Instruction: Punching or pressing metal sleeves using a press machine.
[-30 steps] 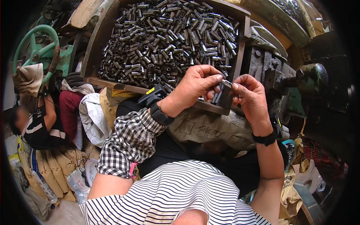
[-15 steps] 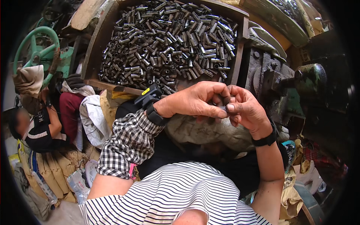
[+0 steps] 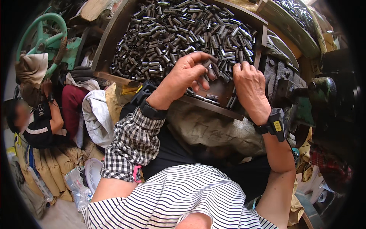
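Observation:
A wooden tray [image 3: 207, 105] holds a heap of short dark metal tubes [image 3: 160, 42]. Over its near part is my left hand [image 3: 183, 76], thumb and fingers bent round a few metal tubes [image 3: 210, 68], slightly blurred. My right hand [image 3: 250, 86] reaches down at the tray's right side, back upward and fingers curled. Its fingertips are at the tubes there, and what they grip is hidden. Several loose tubes [image 3: 206, 99] lie along the near wall between my hands. Both wrists wear black straps with small boxes.
Right of the tray stands a dark, greasy machine [image 3: 324, 89]. Another tray of metal parts [image 3: 293, 11] is at the far right. To the left, a person [image 3: 42, 122] sits near a green handwheel [image 3: 40, 42]. A pale sack [image 3: 213, 129] lies below the tray.
My hands were together in front of the tray, fingers pinching a small piece. They have parted and moved forward over the tubes, the right one down to the tray's right side.

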Tool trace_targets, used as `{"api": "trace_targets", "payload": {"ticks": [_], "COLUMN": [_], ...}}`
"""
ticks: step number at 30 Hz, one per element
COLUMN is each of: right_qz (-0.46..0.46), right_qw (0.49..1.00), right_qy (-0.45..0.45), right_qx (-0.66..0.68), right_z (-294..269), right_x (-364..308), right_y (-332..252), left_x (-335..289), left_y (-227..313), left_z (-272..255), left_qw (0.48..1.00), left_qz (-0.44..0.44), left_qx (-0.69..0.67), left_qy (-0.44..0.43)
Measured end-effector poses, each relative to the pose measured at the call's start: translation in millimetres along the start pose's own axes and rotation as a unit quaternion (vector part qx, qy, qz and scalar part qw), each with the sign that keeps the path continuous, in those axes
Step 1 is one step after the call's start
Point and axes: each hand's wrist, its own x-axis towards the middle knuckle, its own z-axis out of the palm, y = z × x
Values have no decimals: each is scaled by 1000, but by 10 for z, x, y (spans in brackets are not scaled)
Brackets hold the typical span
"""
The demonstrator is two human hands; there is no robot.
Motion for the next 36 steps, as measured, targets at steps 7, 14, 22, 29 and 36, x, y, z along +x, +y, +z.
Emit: {"api": "trace_targets", "payload": {"ticks": [7,14,22,29,36], "right_qz": [30,4,79,338,329], "right_qw": [995,999,974,688,567], "right_qy": [-86,-51,31,-29,-95], "right_qx": [-35,19,210,642,749], "right_z": [81,123,-124,-177,-282], "right_x": [83,-35,-184,-538,-484], "right_y": [-7,64,76,-25,81], "left_x": [11,99,129,180,190], "left_y": [-234,-273,-307,-353,-349], "left_z": [-45,19,11,81,215], "left_qw": [834,635,608,617,793], "left_qz": [186,205,222,208,291], "left_qx": [518,745,762,759,536], "left_qy": [34,23,-28,-4,0]}}
